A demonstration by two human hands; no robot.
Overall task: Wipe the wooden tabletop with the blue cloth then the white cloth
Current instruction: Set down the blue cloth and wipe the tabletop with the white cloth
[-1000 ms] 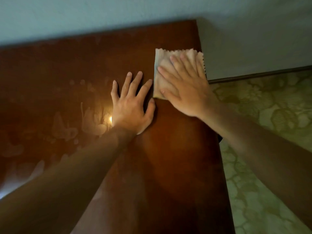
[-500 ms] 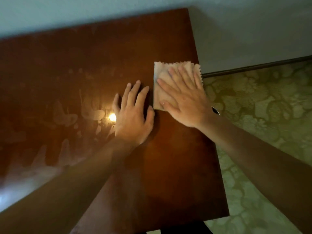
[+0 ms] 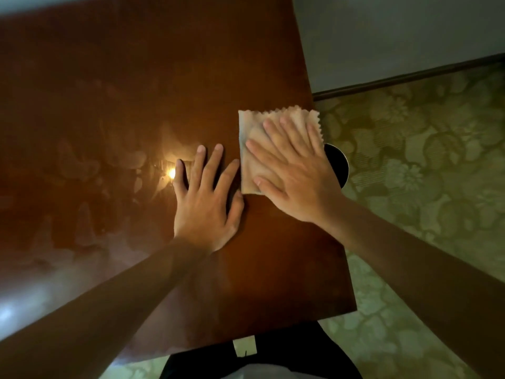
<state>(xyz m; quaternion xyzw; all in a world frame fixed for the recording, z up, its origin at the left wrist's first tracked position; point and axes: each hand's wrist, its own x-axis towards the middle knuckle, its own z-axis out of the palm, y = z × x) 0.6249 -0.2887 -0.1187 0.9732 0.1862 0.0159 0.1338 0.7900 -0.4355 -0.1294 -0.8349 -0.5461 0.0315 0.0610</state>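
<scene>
Under the flat right hand (image 3: 295,173) lies the white cloth (image 3: 276,132), fingers straight.

Green floral-pattern floor (image 3: 426,165) right of the table & below its near edge. Pale wall (image 3: 396,31) top right, dark baseboard (image 3: 410,76) along its foot. Dark round object (image 3: 337,165) just off table's right edge, partly hidden, can't ID.
</scene>
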